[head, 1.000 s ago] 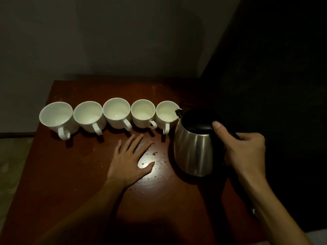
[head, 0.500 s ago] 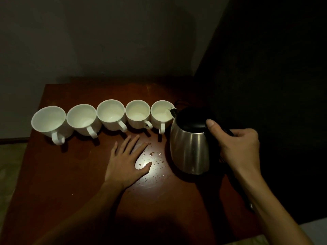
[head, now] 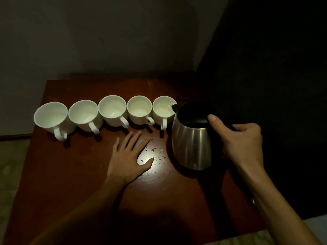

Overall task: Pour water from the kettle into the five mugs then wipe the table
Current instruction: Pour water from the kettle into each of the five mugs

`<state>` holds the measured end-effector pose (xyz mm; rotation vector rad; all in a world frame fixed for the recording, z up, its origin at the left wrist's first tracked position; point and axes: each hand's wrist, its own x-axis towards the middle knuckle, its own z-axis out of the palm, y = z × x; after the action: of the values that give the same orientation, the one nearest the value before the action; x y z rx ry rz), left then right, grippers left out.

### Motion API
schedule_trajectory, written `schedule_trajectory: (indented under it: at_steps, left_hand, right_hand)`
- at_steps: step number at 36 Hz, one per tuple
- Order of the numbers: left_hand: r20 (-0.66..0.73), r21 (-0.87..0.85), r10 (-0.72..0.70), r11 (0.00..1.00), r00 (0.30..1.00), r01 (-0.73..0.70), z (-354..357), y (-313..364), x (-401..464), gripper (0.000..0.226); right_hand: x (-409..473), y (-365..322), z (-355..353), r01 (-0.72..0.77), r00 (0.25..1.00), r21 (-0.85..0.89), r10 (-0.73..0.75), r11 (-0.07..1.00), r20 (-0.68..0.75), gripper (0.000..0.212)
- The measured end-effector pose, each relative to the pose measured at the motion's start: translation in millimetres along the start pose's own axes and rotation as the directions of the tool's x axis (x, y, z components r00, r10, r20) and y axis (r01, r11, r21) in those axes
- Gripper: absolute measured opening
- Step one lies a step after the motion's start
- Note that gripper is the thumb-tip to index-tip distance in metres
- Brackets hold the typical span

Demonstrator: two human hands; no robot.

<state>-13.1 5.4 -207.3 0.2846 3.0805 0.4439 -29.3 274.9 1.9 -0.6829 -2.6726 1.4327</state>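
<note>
The right hand (head: 242, 138) grips the steel kettle (head: 192, 137) by its handle, tipping the spout over the rightmost mug (head: 163, 110) to fill it. The left hand (head: 129, 156) lies open and flat on the worktop (head: 70, 174), likely for balance, beside spilled drops (head: 157, 152).

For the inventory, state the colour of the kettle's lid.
Black, on a silver steel kettle; the lid shows best in the head view.
</note>
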Motion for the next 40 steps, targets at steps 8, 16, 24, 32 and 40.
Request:
schedule_trajectory:
  at_steps: [8, 16, 24, 32, 40]
  left_hand:
    - [-0.017, -0.021, 0.003, 1.000, 1.000, -0.003, -0.8, 0.7, -0.8, 0.076]
    - [-0.018, -0.016, 0.004, 1.000, 1.000, -0.004, -0.1, 0.5, -0.5, 0.077]
    - [-0.006, -0.019, -0.005, 1.000, 1.000, 0.005, -1.6, 0.3, -0.7, 0.077]
    - [0.005, -0.014, -0.004, 1.000, 1.000, 0.004, -1.7, -0.3, -0.3, 0.078]
    - [0.020, 0.007, -0.011, 1.000, 1.000, 0.010, -1.8, 0.3, 0.5, 0.078]
  right_hand:
    - [-0.4, -0.6, -1.7, 0.009, 1.000, 0.007, -0.010, 1.000, 0.020, 0.094]
    - [0.7, -1.5, -2.4, 0.024, 0.999, 0.010, -0.024, 1.000, 0.027, 0.094]
    - [3.1, -0.2, -1.6, 0.023, 1.000, 0.003, -0.023, 1.000, 0.016, 0.087]
    - [4.0, 0.4, -3.2, 0.011, 1.000, 0.019, -0.011, 1.000, 0.020, 0.081]
    - [3.9, -0.3, -6.3, 0.003, 1.000, 0.025, -0.004, 1.000, 0.026, 0.079]
